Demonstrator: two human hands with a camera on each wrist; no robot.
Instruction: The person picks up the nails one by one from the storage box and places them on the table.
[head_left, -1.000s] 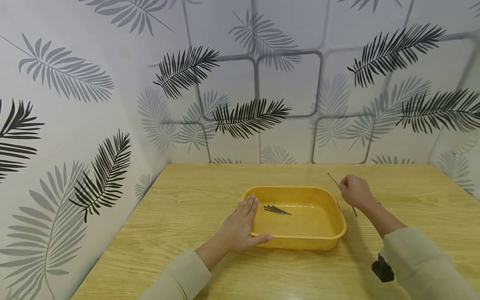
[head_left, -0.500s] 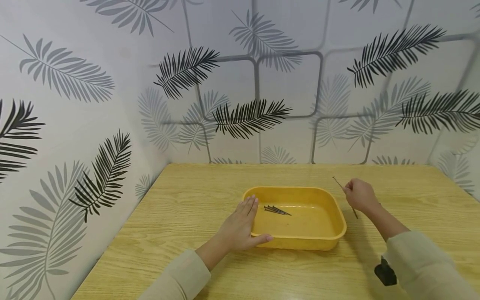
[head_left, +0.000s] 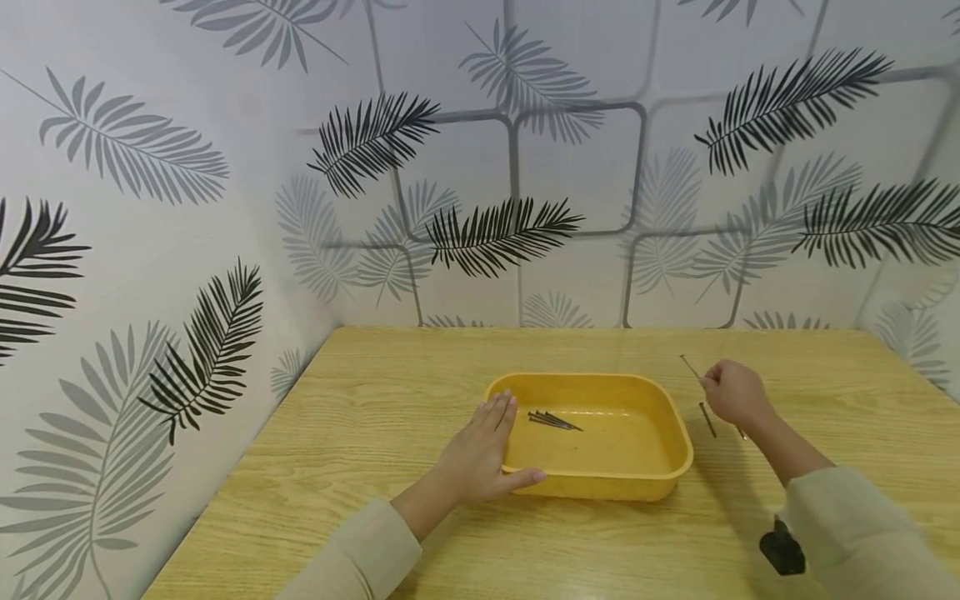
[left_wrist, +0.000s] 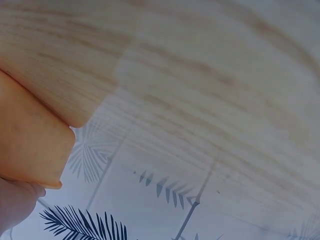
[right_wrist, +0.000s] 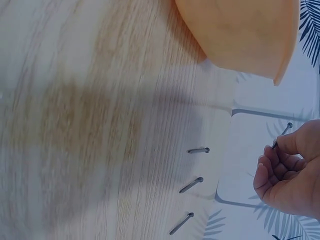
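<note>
My left hand (head_left: 476,450) rests on the left end of a yellow plastic tray (head_left: 600,487), fingers straight over the side rim and thumb on the front rim. Inside the tray, toward its left, lies a small bunch of dark nails (head_left: 553,421). To the right of the tray my right hand (head_left: 733,392) pinches one nail (head_left: 691,367) between thumb and fingertips, its head pointing up and away. Below that hand, on the table, lies a loose nail (head_left: 708,420). The right wrist view shows more, including a middle nail (right_wrist: 191,184) and a lower nail (right_wrist: 181,223).
A wood-grain table (head_left: 360,400) carries everything. Its far edge meets a wall (head_left: 570,183) printed with leaves, and another wall (head_left: 142,275) stands at the left. A black device (head_left: 782,550) is worn by the right sleeve.
My right hand has moved right and slightly nearer with its nail, uncovering a loose nail on the table. The left hand, the tray and the nails inside have stayed put.
</note>
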